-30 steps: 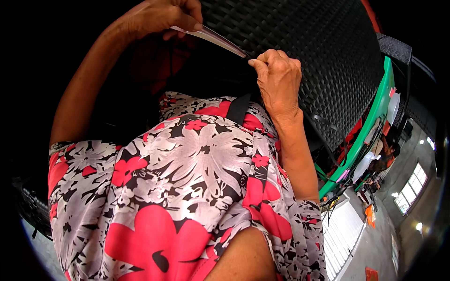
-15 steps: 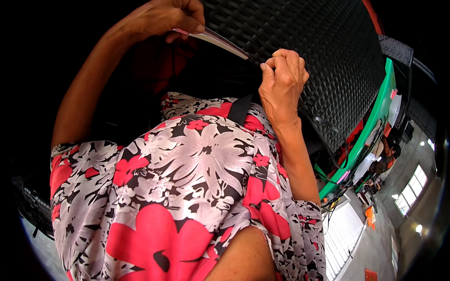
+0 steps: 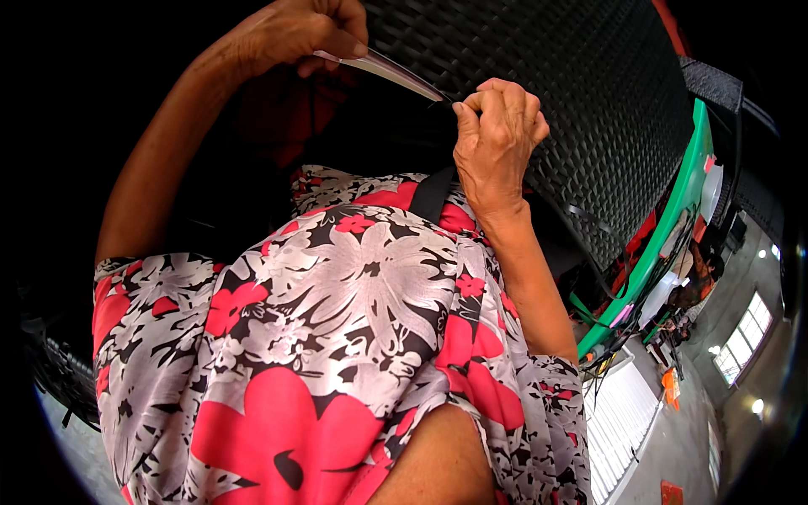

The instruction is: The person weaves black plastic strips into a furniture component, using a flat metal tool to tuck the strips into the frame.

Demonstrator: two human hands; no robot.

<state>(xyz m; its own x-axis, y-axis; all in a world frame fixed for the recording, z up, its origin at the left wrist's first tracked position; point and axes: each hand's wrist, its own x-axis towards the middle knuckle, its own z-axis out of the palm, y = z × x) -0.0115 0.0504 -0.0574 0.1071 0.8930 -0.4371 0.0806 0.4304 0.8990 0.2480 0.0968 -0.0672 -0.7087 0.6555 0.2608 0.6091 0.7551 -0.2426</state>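
Pinched in my left hand (image 3: pixel 324 35) at the top is the near end of a narrow, pale, flat strip (image 3: pixel 391 74), pinkish at that end. It slants down to the right along the edge of a black woven wicker panel (image 3: pixel 581 101). My right hand (image 3: pixel 501 139) is closed, thumb against forefinger, at the strip's dark far tip. A thin black strand shows at those fingertips, partly hidden by them. The knuckles of the right hand lie in front of the weave.
A curved green rim (image 3: pixel 673 236) borders the panel on the right, with loose black strands (image 3: pixel 593 220) hanging near it. Beyond are a window (image 3: pixel 743 338) and a concrete floor. Below my hands is a flowered garment (image 3: pixel 362 278); the left side is very dark.
My right hand has moved a little left and up, closer to the pale strip's far tip. My left hand stays nearly still on the strip.
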